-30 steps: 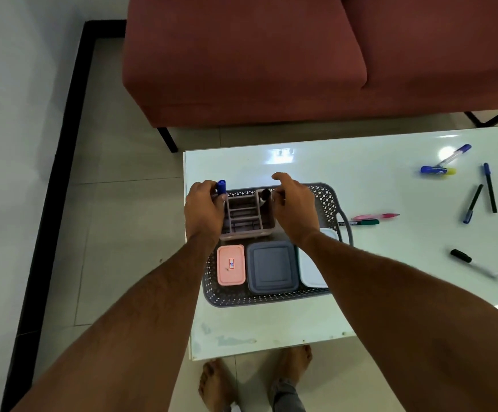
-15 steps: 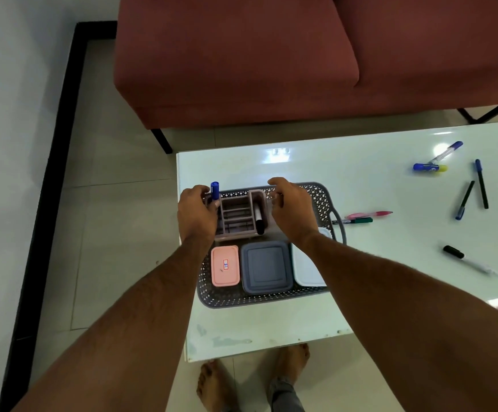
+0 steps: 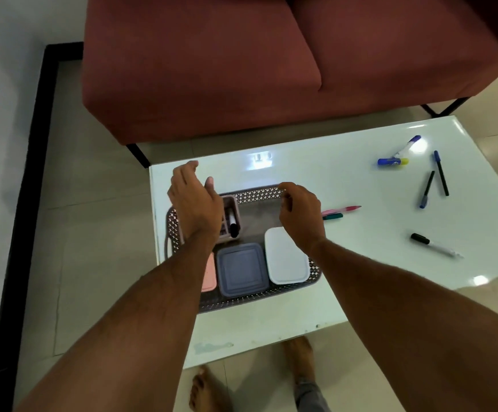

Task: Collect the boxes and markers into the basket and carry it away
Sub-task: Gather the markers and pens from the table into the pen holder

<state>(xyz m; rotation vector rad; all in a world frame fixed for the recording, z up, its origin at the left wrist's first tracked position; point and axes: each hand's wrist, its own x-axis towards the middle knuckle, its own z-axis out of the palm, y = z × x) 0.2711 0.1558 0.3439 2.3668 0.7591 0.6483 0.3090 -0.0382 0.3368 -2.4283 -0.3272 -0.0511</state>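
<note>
A grey perforated basket [image 3: 260, 193] stands on the left part of the white table [image 3: 360, 239]. Inside it, a pink divider box [image 3: 231, 203] with a black marker [image 3: 233, 225] sits at the rear left. Along the front lie a pink box [image 3: 209, 275], mostly hidden by my left forearm, a grey-blue box [image 3: 240, 269] and a white box [image 3: 286, 257]. My left hand [image 3: 195, 200] hovers over the divider box with relaxed fingers, holding nothing. Above the basket's right rear, my right hand [image 3: 299, 215] hangs loosely curled and empty.
Loose markers lie on the table: a pink marker [image 3: 344, 208] and a green marker [image 3: 333, 216] just right of the basket, a blue-yellow marker [image 3: 392, 161], two dark pens [image 3: 426, 189], a black-capped marker [image 3: 435, 245]. A red sofa [image 3: 271, 69] stands behind.
Both hands let go of the pink divider box, which now rests in the basket's rear left, and lifted off it. The blue marker is no longer in my left hand.
</note>
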